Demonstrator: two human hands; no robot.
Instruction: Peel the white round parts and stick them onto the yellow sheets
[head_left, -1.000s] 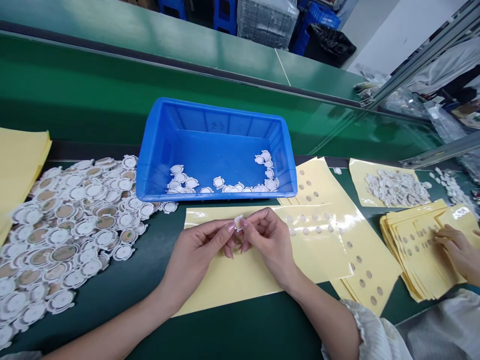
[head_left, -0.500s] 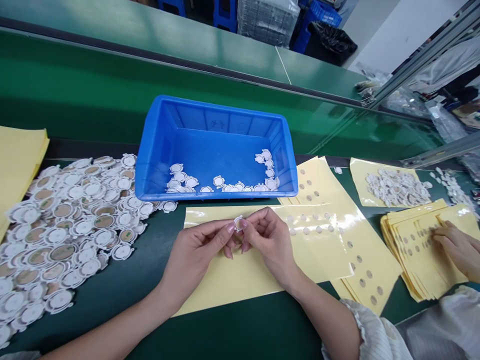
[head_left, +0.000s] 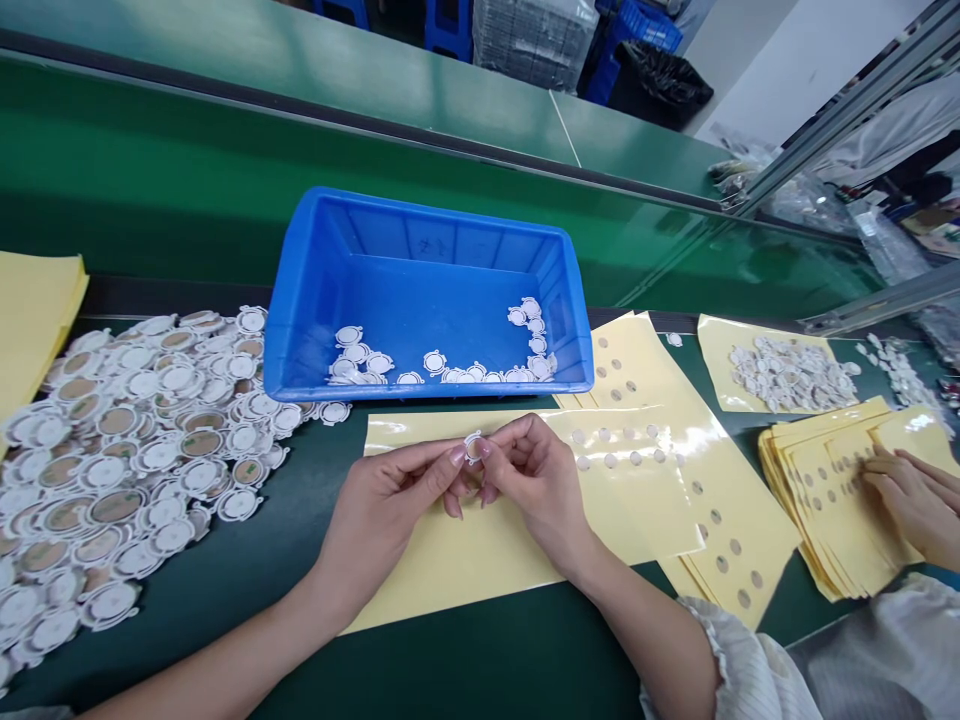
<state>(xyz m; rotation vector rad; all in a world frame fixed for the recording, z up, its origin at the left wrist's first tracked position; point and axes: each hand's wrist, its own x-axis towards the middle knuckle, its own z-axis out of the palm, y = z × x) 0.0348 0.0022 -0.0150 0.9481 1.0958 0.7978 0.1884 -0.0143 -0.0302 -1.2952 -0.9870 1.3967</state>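
Note:
Between the fingertips of both hands is a small round white plastic part [head_left: 473, 447] with a brownish centre. My left hand [head_left: 405, 500] is closed, its thumb and finger pinching the part's left side. From the other side, my right hand [head_left: 536, 485] is closed on the same part, thumb against its right edge. Both hands are above a glossy yellow sheet [head_left: 420, 590], which carries rows of round clear stickers toward its right end. Beyond the hands stands a blue bin [head_left: 427, 391] with several white round parts [head_left: 360, 355] inside.
A wide pile of white round parts [head_left: 150, 430] covers the left of the green table. More yellow sheets [head_left: 720, 500] with round stickers lie to the right. At far right, a co-worker's hand [head_left: 911, 495] rests on a sheet stack [head_left: 810, 530], near a smaller heap of white parts [head_left: 791, 370].
The pinch on the small part is nearly unchanged. My view has shifted slightly. The co-worker's second hand has come in beside the first at the sheet stack.

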